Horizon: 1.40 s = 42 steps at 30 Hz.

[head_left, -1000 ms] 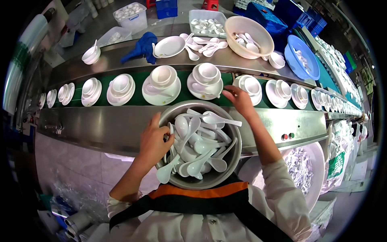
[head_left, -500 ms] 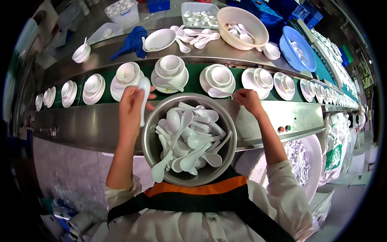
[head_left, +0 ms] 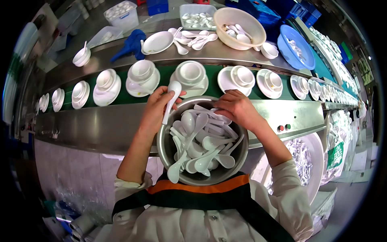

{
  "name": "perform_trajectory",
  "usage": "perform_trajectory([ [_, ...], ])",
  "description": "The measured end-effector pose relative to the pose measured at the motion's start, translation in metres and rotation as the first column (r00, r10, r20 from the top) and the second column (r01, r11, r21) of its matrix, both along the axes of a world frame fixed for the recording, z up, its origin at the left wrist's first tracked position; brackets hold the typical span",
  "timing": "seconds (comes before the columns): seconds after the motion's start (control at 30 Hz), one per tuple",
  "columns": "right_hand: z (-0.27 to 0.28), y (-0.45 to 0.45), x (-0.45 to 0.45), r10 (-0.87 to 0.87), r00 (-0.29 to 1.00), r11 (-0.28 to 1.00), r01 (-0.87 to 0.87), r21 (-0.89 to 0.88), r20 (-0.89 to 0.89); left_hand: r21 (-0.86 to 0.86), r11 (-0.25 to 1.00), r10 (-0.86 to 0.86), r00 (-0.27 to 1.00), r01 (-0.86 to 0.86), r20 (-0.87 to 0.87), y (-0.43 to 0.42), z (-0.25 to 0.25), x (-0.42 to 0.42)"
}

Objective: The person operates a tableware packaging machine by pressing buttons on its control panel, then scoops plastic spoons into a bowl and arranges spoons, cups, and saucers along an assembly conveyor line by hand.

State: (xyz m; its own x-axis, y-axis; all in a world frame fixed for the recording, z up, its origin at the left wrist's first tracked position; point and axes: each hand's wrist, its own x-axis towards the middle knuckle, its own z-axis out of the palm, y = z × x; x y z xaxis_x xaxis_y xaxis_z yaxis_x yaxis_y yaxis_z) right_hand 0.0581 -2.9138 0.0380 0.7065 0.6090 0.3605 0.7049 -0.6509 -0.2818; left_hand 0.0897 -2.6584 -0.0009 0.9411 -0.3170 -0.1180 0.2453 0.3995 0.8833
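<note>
My left hand (head_left: 158,108) is closed round a white spoon (head_left: 172,97), bowl end up, beside the left rim of a steel basin (head_left: 162,147). White spoons (head_left: 205,143) fill this basin, which sits against my front. At its far right rim, my right hand (head_left: 238,109) has its fingers bent down onto the spoons; what the fingertips pinch is hidden. Just beyond both hands, a stacked cup, bowl and saucer set (head_left: 190,74) stands on the green belt with a spoon on its saucer. The set to its right (head_left: 238,78) shows no spoon.
More dish sets (head_left: 105,82) line the green belt (head_left: 165,90) both ways. On the steel ledge behind stand a beige basin (head_left: 258,34), a blue basin (head_left: 283,48), an oval plate (head_left: 158,42), loose spoons (head_left: 199,40) and a blue cloth (head_left: 131,44). Red and green buttons (head_left: 284,128) sit at right.
The dish sets have shifted left along the belt. My right hand has left a spoon on a saucer and moved to the basin. My left hand, still holding its spoon, has moved right.
</note>
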Motion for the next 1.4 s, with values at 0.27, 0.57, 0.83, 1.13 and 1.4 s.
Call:
perform_trajectory([
  [0.27, 0.005, -0.085, -0.021, -0.466, 0.826, 0.761, 0.557, 0.333, -0.316, 0.407, 0.887, 0.017, 0.897, -0.218, 0.443, -0.002, 0.025, 0.053],
  [0.57, -0.086, -0.187, 0.012, -0.45, 0.439, 0.36, 0.886, 0.292, -0.778, 0.779, 0.531, -0.648, 0.433, -0.333, 0.627, -0.043, -0.063, 0.091],
  [0.83, -0.087, -0.11, 0.037, -0.327, 0.455, 0.282, 0.884, 0.374, -0.828, 0.698, 0.569, -0.561, 0.415, -0.434, 0.716, -0.025, -0.061, 0.071],
  [1.13, -0.008, -0.029, -0.045, -0.183, 0.981, 0.972, 0.19, -0.139, 0.064, 0.804, 0.562, -0.607, 0.565, -0.192, 0.559, -0.036, 0.026, -0.006],
  [1.4, -0.017, -0.078, -0.038, -0.526, 0.783, 0.705, 0.62, 0.345, -0.332, 0.869, 0.427, -0.673, 0.554, -0.251, 0.491, -0.045, 0.013, -0.016],
])
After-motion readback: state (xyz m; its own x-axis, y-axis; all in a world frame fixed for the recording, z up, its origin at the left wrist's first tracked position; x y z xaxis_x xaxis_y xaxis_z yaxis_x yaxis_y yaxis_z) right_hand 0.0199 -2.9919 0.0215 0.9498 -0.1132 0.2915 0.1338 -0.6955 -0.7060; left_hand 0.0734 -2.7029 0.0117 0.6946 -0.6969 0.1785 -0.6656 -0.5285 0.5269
